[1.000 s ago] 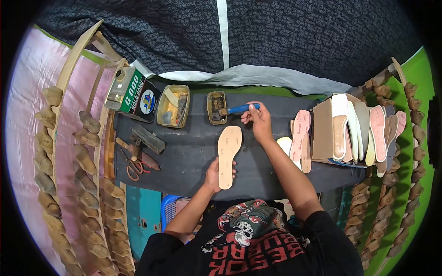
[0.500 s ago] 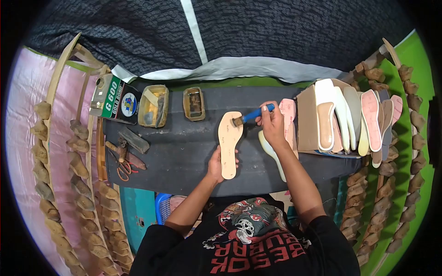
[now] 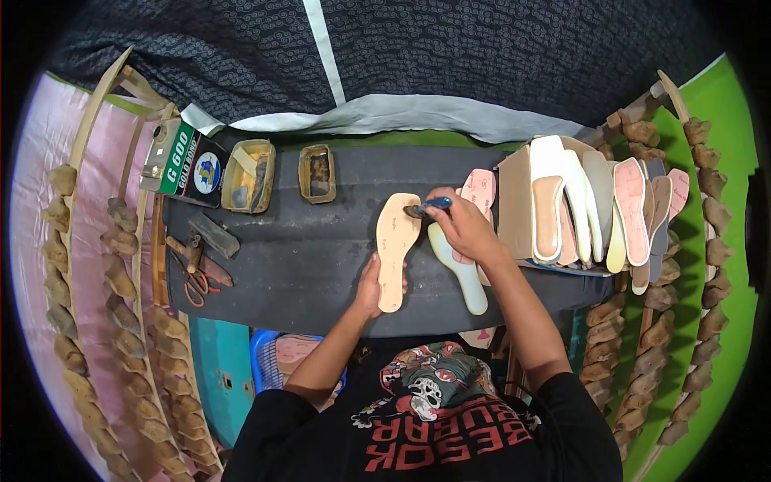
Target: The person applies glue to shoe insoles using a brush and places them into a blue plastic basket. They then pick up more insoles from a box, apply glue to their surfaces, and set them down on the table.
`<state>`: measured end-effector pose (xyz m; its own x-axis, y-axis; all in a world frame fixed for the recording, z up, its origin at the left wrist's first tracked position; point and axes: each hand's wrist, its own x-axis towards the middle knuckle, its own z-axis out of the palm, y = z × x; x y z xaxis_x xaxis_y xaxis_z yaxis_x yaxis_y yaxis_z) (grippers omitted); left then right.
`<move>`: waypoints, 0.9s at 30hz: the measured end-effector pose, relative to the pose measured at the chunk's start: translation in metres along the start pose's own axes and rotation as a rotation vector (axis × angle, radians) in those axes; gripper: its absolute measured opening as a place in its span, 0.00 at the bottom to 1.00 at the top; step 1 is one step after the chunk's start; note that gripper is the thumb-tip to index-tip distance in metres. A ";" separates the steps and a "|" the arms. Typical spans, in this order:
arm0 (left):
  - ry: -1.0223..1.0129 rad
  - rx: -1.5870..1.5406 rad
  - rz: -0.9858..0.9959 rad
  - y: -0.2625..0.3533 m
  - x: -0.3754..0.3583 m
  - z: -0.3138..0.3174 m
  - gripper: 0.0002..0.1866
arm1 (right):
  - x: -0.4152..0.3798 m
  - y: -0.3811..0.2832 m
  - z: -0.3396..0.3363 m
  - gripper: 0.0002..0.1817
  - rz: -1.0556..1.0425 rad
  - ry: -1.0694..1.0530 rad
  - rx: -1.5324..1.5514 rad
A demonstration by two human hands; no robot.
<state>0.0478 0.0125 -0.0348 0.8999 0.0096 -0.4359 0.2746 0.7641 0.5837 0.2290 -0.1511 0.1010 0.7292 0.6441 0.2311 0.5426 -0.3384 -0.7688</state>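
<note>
A tan insole (image 3: 394, 245) lies lengthwise on the dark work table (image 3: 305, 265). My left hand (image 3: 372, 287) presses down on its near end. My right hand (image 3: 459, 225) grips a blue-handled brush (image 3: 427, 207), and the bristles touch the insole's far end on its right side. Two open tins, one small (image 3: 316, 173) and one larger (image 3: 248, 186), sit at the back of the table, left of the insole.
A green G 600 can (image 3: 178, 161) stands at the back left. Scissors and tools (image 3: 197, 265) lie at the left edge. A pale sole (image 3: 462, 269) lies under my right forearm. Several soles and insoles (image 3: 594, 209) are stacked at right. Racks of wooden lasts (image 3: 96, 265) flank both sides.
My right hand carried the brush from the small tin over to the insole and lowered its bristles onto the far end. The view shifted, so the tins sit further left.
</note>
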 end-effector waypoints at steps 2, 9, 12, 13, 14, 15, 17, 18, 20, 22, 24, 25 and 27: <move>-0.052 -0.060 -0.008 -0.002 0.002 -0.009 0.28 | 0.002 -0.003 -0.005 0.12 -0.084 -0.010 -0.080; -0.021 -0.072 0.048 0.002 -0.008 0.006 0.30 | -0.006 -0.021 -0.007 0.11 -0.122 -0.122 -0.030; 0.005 -0.059 0.070 -0.003 -0.015 0.011 0.30 | -0.008 -0.020 -0.004 0.10 -0.205 -0.096 -0.033; 0.002 -0.062 0.071 -0.006 -0.017 0.012 0.30 | -0.006 -0.017 -0.006 0.10 -0.196 -0.056 -0.036; 0.001 -0.065 0.069 -0.011 -0.020 0.013 0.30 | -0.004 -0.015 -0.008 0.10 -0.185 -0.017 -0.038; -0.003 -0.067 0.070 -0.014 -0.022 0.016 0.30 | -0.001 -0.017 -0.011 0.10 -0.131 0.009 -0.013; 0.001 -0.103 0.078 -0.020 -0.028 0.021 0.30 | 0.000 -0.017 -0.013 0.10 -0.112 -0.026 -0.002; 0.002 -0.120 0.082 -0.020 -0.029 0.024 0.30 | -0.001 -0.016 -0.014 0.11 -0.103 -0.043 0.003; 0.014 -0.127 0.107 -0.020 -0.028 0.026 0.31 | -0.007 -0.020 -0.012 0.11 -0.136 -0.124 -0.021; 0.035 -0.140 0.117 -0.021 -0.028 0.026 0.30 | -0.012 -0.025 -0.011 0.11 -0.191 -0.217 -0.040; 0.061 -0.155 0.114 -0.021 -0.027 0.023 0.29 | -0.011 -0.026 -0.012 0.11 -0.208 -0.152 -0.012; 0.027 -0.149 0.121 -0.020 -0.026 0.023 0.30 | -0.007 -0.028 -0.016 0.11 -0.170 -0.129 0.009; 0.051 -0.112 0.120 -0.018 -0.030 0.029 0.30 | 0.001 -0.024 -0.020 0.11 -0.164 -0.069 0.057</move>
<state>0.0252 -0.0202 -0.0124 0.9048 0.1358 -0.4036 0.1241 0.8226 0.5550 0.2253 -0.1565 0.1317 0.6016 0.7337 0.3158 0.6255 -0.1868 -0.7575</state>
